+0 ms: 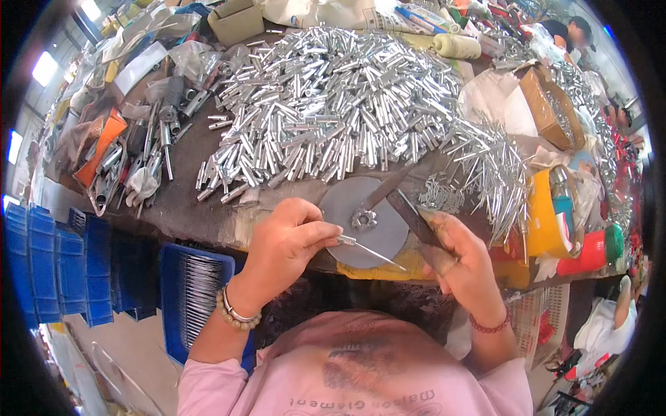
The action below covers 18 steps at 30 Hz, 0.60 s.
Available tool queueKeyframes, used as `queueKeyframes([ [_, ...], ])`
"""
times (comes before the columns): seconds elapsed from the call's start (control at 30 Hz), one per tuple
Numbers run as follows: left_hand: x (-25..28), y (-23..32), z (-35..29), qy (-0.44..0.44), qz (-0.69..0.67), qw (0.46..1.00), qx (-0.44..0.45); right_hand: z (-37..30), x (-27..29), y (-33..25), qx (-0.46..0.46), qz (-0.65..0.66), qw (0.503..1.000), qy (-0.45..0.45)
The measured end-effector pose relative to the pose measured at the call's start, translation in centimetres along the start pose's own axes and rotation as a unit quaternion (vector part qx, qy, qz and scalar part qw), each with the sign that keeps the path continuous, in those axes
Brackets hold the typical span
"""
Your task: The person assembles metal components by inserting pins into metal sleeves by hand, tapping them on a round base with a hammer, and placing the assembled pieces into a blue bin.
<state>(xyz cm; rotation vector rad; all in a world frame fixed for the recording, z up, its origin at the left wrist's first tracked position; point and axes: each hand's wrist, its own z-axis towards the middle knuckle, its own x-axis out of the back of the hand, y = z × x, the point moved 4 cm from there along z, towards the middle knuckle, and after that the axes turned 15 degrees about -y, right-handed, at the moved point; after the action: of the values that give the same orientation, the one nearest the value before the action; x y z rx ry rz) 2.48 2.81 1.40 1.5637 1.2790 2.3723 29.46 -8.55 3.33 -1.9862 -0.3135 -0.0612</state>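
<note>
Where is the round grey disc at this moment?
In the head view, the grey disc sits near centre, between the left hand and the right hand, just below the heap of silver tubes.

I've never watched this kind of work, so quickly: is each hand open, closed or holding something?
Left hand: closed, holding a slim silvery metal piece.
Right hand: closed, holding a dark metal tool.
</note>
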Motion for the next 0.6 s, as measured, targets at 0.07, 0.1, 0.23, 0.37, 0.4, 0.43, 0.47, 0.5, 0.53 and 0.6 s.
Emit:
queueKeyframes([
  [0.07,0.5,0.6,-0.4,0.016,0.016,0.999,-0.028,0.4,-0.5,-1.0,0.145,-0.116,0.982,0.033],
  [0.1,0.2,0.6,-0.2,0.017,0.016,0.999,-0.027,0.4,-0.4,-0.8,0.145,-0.116,0.982,0.031],
  [0.23,-0.3,0.7,0.2,0.040,0.019,0.999,-0.031,-0.1,-0.8,-1.4,0.188,-0.439,0.858,0.187],
  [0.37,-0.6,0.6,0.1,0.051,0.014,0.998,-0.024,-1.3,-4.5,-1.4,0.238,-0.487,0.821,0.177],
  [0.4,-0.6,0.6,0.0,0.050,0.016,0.998,-0.023,-1.3,-4.9,-1.3,0.240,-0.486,0.822,0.177],
  [0.43,-0.5,0.6,0.0,0.053,0.016,0.998,-0.027,-1.4,-5.3,-1.2,0.252,-0.486,0.817,0.180],
  [0.47,-0.5,0.6,0.0,0.055,0.015,0.998,-0.031,-1.4,-5.5,-1.1,0.263,-0.487,0.812,0.184],
  [0.5,-0.6,0.6,-0.2,0.056,0.018,0.998,-0.030,-1.4,-5.5,-1.1,0.266,-0.486,0.812,0.184],
  [0.53,-0.7,0.5,-0.4,0.049,0.008,0.998,-0.024,-1.3,-5.2,-1.1,0.261,-0.495,0.809,0.180],
  [0.6,-0.7,0.4,-0.6,0.044,0.000,0.999,-0.018,-1.2,-4.8,-1.3,0.258,-0.504,0.805,0.176],
])
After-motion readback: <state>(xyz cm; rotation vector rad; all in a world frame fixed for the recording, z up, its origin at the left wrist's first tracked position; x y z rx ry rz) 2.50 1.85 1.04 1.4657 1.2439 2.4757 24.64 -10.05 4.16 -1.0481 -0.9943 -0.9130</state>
